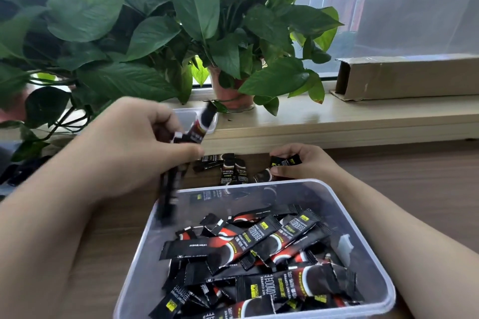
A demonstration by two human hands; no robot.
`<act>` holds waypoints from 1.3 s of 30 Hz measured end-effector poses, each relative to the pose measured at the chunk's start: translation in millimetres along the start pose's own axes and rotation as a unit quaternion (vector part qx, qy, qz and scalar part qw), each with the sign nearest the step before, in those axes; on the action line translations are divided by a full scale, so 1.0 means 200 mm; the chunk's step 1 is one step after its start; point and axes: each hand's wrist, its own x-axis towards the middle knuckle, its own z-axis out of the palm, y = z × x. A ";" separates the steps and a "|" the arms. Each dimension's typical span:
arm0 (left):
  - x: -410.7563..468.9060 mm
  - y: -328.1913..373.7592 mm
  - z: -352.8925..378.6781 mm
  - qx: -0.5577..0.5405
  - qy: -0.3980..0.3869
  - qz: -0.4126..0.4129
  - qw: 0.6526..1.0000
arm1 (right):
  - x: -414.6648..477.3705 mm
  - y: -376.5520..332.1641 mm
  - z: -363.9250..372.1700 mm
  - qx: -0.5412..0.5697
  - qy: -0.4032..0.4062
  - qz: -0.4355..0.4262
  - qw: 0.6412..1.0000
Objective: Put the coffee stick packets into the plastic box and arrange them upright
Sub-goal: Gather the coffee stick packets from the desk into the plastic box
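Over the plastic box's (pixel 386 290) far-left corner, the left hand (pixel 124 147) grips bundled coffee stick packets (pixel 197 129), likely to drop in; the right hand (pixel 304 163) pinches another packet (pixel 285 160) beyond its far edge.

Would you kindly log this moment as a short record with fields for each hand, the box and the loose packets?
left hand: grips a bundle of black coffee stick packets above the box's left rim
right hand: pinches a black packet on the brown wooden table
clear plastic box: packets inside lie jumbled, flat
loose packets: on the table beyond the box
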 end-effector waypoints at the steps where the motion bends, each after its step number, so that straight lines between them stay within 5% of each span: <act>1: -0.02 0.06 -0.03 0.012 0.000 0.032 0.999 | 0.00 0.00 0.00 0.006 -0.002 0.001 1.000; 4: -0.07 0.24 -0.06 0.008 -0.064 0.085 0.994 | 0.00 0.01 0.01 0.009 -0.004 0.003 1.000; 8: -0.13 0.40 0.09 0.083 -0.307 0.023 0.948 | 0.00 0.02 0.03 0.028 -0.003 -0.010 1.000; 12: -0.04 0.27 0.18 0.149 -0.174 0.027 0.973 | -0.01 0.00 0.02 0.033 -0.014 -0.008 0.999; 18: 0.26 -0.20 0.30 -0.018 -0.042 -0.052 0.998 | -0.02 -0.04 0.03 -0.031 0.006 -0.002 0.999; 23: 0.26 -0.41 0.54 -0.028 -0.088 -0.017 0.996 | -0.01 -0.03 0.01 0.085 0.021 0.034 0.996; 26: 0.25 -0.45 0.57 0.007 -0.182 0.044 0.982 | -0.02 -0.08 -0.02 0.261 0.028 0.034 0.964; 29: 0.25 -0.50 0.58 -0.003 -0.183 0.076 0.980 | -0.06 -0.17 -0.10 0.370 0.015 0.019 0.929; 33: 0.26 -0.51 0.59 -0.013 -0.169 0.082 0.982 | -0.15 -0.26 -0.23 0.386 -0.143 -0.063 0.909; 39: 0.24 -0.47 0.55 0.001 -0.134 0.070 0.989 | -0.33 -0.41 -0.26 0.177 -0.363 -0.176 0.898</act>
